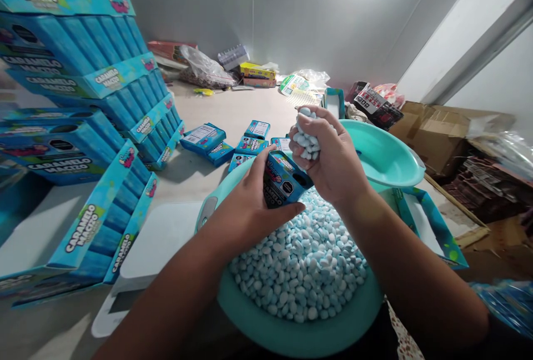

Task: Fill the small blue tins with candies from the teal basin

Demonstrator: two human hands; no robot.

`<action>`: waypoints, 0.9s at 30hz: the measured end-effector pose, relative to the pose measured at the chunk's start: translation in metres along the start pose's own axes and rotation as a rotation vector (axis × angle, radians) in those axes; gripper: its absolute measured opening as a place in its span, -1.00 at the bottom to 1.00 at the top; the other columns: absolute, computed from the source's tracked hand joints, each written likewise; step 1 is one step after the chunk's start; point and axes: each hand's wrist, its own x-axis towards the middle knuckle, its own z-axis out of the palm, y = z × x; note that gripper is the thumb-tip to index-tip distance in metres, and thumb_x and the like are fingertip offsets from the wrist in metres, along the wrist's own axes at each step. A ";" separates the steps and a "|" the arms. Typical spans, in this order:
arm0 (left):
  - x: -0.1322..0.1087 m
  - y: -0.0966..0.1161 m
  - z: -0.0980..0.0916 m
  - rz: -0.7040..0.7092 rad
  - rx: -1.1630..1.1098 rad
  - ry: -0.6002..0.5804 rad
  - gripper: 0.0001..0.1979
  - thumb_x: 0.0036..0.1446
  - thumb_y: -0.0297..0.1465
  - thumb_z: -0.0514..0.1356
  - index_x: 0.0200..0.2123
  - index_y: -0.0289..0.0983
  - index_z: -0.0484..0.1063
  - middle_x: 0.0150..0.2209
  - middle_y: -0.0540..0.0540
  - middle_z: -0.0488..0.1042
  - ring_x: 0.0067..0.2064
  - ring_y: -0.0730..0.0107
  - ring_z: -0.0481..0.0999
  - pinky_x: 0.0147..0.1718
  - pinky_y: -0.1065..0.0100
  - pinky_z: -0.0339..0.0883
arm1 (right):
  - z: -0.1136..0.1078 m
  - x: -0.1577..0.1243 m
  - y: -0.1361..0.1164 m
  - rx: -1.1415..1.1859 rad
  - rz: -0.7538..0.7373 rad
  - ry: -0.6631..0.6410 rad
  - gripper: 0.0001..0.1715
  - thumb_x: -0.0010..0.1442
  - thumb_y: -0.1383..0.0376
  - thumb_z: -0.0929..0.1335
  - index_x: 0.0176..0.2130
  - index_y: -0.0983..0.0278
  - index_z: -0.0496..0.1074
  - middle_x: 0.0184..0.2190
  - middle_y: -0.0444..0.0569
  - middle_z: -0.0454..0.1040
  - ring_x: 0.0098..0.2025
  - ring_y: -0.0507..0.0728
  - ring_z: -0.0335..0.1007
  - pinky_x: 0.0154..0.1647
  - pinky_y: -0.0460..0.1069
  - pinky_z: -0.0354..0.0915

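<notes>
My left hand (245, 199) grips a small blue candy box (283, 180), tilted over the tub, its printed side facing me. Just to the right and above it, my right hand (333, 155) is closed around a handful of pale blue and white candies (307, 137). Both hands are over a turquoise tub (300, 338) filled with loose candies (300, 260) of the same kind. Whether the box has anything inside cannot be seen.
Stacked display trays of blue boxes (100, 80) rise at the left, beside a white scale (162, 238). Several small blue boxes (252, 145) lie beyond the tub. A second turquoise basin (387, 155), a display tray (428, 227) and cardboard boxes (433, 130) are at the right.
</notes>
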 end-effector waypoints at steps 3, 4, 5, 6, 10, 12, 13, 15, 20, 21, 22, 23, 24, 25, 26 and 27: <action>0.000 -0.002 0.001 0.004 -0.002 0.006 0.12 -0.01 0.04 0.37 0.46 -0.01 -0.20 0.32 -0.27 0.27 0.21 -0.23 0.41 0.13 -0.13 0.37 | 0.000 0.000 0.000 0.039 0.021 0.010 -0.61 0.09 0.00 0.42 -0.15 0.12 0.38 -0.36 -0.11 0.39 -0.41 0.04 0.30 -0.54 -0.05 0.13; 0.001 -0.002 0.001 0.004 -0.004 0.005 0.12 -0.01 0.03 0.37 0.46 -0.01 -0.19 0.31 -0.27 0.28 0.20 -0.23 0.41 0.13 -0.12 0.36 | 0.000 0.000 0.000 0.067 0.024 0.008 -0.63 0.09 0.02 0.43 -0.16 0.12 0.38 -0.37 -0.11 0.38 -0.41 0.04 0.30 -0.54 -0.05 0.13; 0.001 -0.002 0.000 0.005 -0.006 0.005 0.11 -0.01 0.03 0.37 0.46 -0.01 -0.18 0.31 -0.26 0.28 0.20 -0.23 0.41 0.14 -0.12 0.36 | 0.000 0.000 0.000 0.096 0.024 0.003 -0.64 0.08 0.03 0.44 -0.18 0.13 0.38 -0.39 -0.12 0.38 -0.42 0.04 0.29 -0.54 -0.05 0.12; 0.000 -0.001 0.000 0.007 -0.008 0.004 0.11 -0.01 0.02 0.37 0.46 -0.01 -0.17 0.32 -0.26 0.27 0.21 -0.23 0.41 0.14 -0.13 0.36 | 0.000 0.000 -0.001 0.120 0.023 -0.002 -0.65 0.07 0.04 0.44 -0.19 0.13 0.38 -0.40 -0.13 0.38 -0.43 0.03 0.28 -0.54 -0.05 0.11; 0.000 0.001 -0.001 0.000 -0.016 -0.002 0.10 0.00 -0.01 0.38 0.46 0.00 -0.18 0.33 -0.26 0.25 0.22 -0.24 0.40 0.14 -0.15 0.36 | 0.000 0.000 -0.002 0.143 0.049 -0.008 -0.66 0.06 0.07 0.44 -0.22 0.15 0.37 -0.40 -0.13 0.38 -0.45 0.00 0.26 -0.54 -0.05 0.11; -0.001 0.002 -0.001 -0.011 -0.017 -0.006 0.10 0.00 -0.01 0.38 0.46 0.00 -0.17 0.32 -0.26 0.28 0.21 -0.25 0.40 0.13 -0.16 0.36 | 0.000 0.000 -0.003 0.123 0.058 -0.006 -0.67 0.06 0.07 0.43 -0.22 0.15 0.35 -0.39 -0.13 0.37 -0.44 0.00 0.27 -0.54 -0.06 0.12; -0.001 0.003 -0.001 -0.010 -0.019 -0.005 0.09 -0.01 -0.01 0.38 0.45 -0.01 -0.16 0.31 -0.26 0.29 0.21 -0.25 0.40 0.13 -0.16 0.37 | 0.000 0.000 -0.004 0.109 0.058 -0.002 -0.66 0.06 0.06 0.42 -0.22 0.16 0.34 -0.39 -0.12 0.37 -0.43 0.01 0.28 -0.53 -0.06 0.12; -0.001 0.002 -0.001 0.001 -0.020 -0.005 0.08 0.00 -0.01 0.38 0.45 -0.01 -0.15 0.31 -0.27 0.29 0.21 -0.26 0.40 0.13 -0.16 0.36 | 0.000 0.000 -0.004 0.073 0.059 0.008 -0.66 0.07 0.04 0.41 -0.22 0.15 0.33 -0.38 -0.12 0.37 -0.42 0.02 0.29 -0.54 -0.07 0.11; 0.000 0.001 0.000 -0.011 0.006 -0.008 0.10 -0.01 0.02 0.37 0.45 0.01 -0.19 0.32 -0.26 0.28 0.22 -0.25 0.40 0.13 -0.15 0.36 | 0.000 0.000 -0.003 0.075 0.060 0.005 -0.65 0.06 0.03 0.40 -0.22 0.15 0.33 -0.36 -0.10 0.38 -0.39 0.05 0.32 -0.52 -0.06 0.14; 0.000 0.001 0.000 -0.014 0.011 -0.007 0.11 -0.01 0.02 0.37 0.45 0.00 -0.20 0.32 -0.26 0.28 0.22 -0.25 0.40 0.14 -0.15 0.36 | 0.000 0.000 -0.003 0.079 0.056 0.002 -0.64 0.06 0.03 0.41 -0.21 0.15 0.34 -0.36 -0.09 0.39 -0.38 0.05 0.33 -0.52 -0.05 0.16; 0.000 0.001 0.000 -0.014 0.012 -0.008 0.10 0.00 0.02 0.37 0.45 0.00 -0.20 0.32 -0.26 0.27 0.23 -0.24 0.39 0.14 -0.15 0.35 | 0.000 0.000 -0.003 0.080 0.054 0.002 -0.64 0.07 0.03 0.40 -0.21 0.15 0.34 -0.35 -0.09 0.40 -0.37 0.06 0.34 -0.51 -0.04 0.18; 0.000 0.001 0.000 -0.014 0.011 -0.006 0.10 0.00 0.01 0.37 0.45 -0.01 -0.19 0.32 -0.27 0.27 0.23 -0.24 0.38 0.15 -0.16 0.34 | 0.000 0.000 -0.003 0.080 0.052 0.002 -0.64 0.07 0.03 0.40 -0.20 0.15 0.35 -0.35 -0.09 0.41 -0.37 0.07 0.35 -0.50 -0.04 0.19; 0.000 0.001 0.000 -0.013 0.010 -0.005 0.09 0.00 0.00 0.37 0.45 -0.01 -0.19 0.32 -0.27 0.27 0.24 -0.23 0.38 0.15 -0.16 0.34 | 0.000 -0.001 -0.003 0.083 0.051 0.002 -0.65 0.07 0.03 0.40 -0.20 0.15 0.35 -0.35 -0.08 0.42 -0.36 0.08 0.36 -0.50 -0.03 0.20; 0.000 0.001 0.001 -0.012 0.009 -0.004 0.09 0.01 0.00 0.37 0.45 -0.01 -0.19 0.32 -0.28 0.27 0.24 -0.23 0.38 0.15 -0.16 0.34 | 0.000 -0.001 -0.003 0.091 0.049 0.001 -0.65 0.07 0.03 0.40 -0.20 0.15 0.36 -0.35 -0.08 0.42 -0.36 0.08 0.37 -0.49 -0.03 0.21; 0.000 0.001 0.001 -0.013 0.008 -0.002 0.09 0.01 0.00 0.37 0.45 -0.01 -0.19 0.32 -0.28 0.27 0.23 -0.23 0.38 0.15 -0.16 0.34 | 0.000 -0.001 -0.004 0.100 0.049 -0.002 -0.65 0.07 0.03 0.40 -0.20 0.15 0.36 -0.35 -0.08 0.42 -0.36 0.08 0.37 -0.49 -0.02 0.22; 0.000 0.001 0.001 -0.014 0.006 -0.003 0.10 0.01 0.00 0.37 0.45 -0.01 -0.20 0.32 -0.28 0.27 0.23 -0.23 0.38 0.14 -0.16 0.35 | 0.000 -0.001 -0.004 0.105 0.048 -0.007 -0.65 0.07 0.02 0.40 -0.21 0.15 0.36 -0.35 -0.08 0.43 -0.35 0.09 0.37 -0.48 -0.02 0.23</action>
